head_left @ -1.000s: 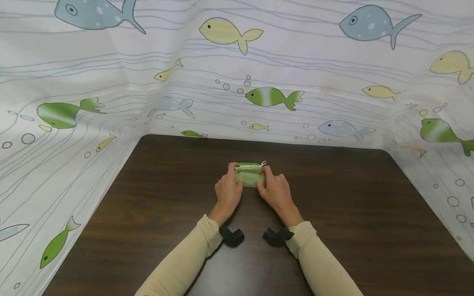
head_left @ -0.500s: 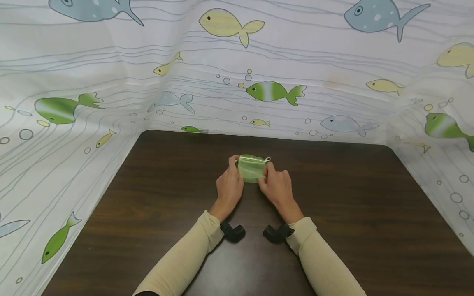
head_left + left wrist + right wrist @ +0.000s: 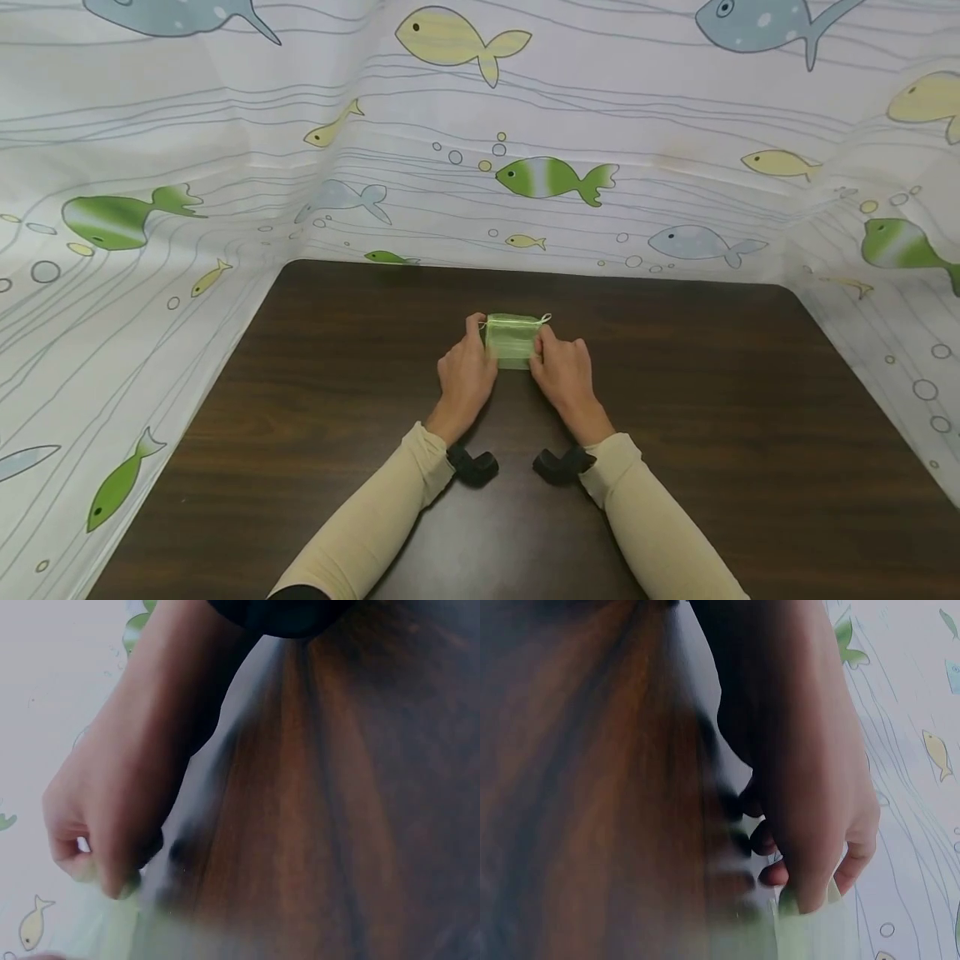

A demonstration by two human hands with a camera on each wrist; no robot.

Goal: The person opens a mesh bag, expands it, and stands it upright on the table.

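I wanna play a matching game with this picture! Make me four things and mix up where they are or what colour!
Things:
1. green bag
2. table
3. sleeves
4. fish-print sheet

Places and colours:
A. cream
B. white, behind the table
C. between the left hand and the right hand
D. dark brown

Right pairs: 1-C, 2-D, 3-A, 4-B.

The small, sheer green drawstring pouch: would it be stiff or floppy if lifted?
The sheer green drawstring pouch is probably floppy, since its material looks thin. It's likely light too, appearing flat without visible bulges.
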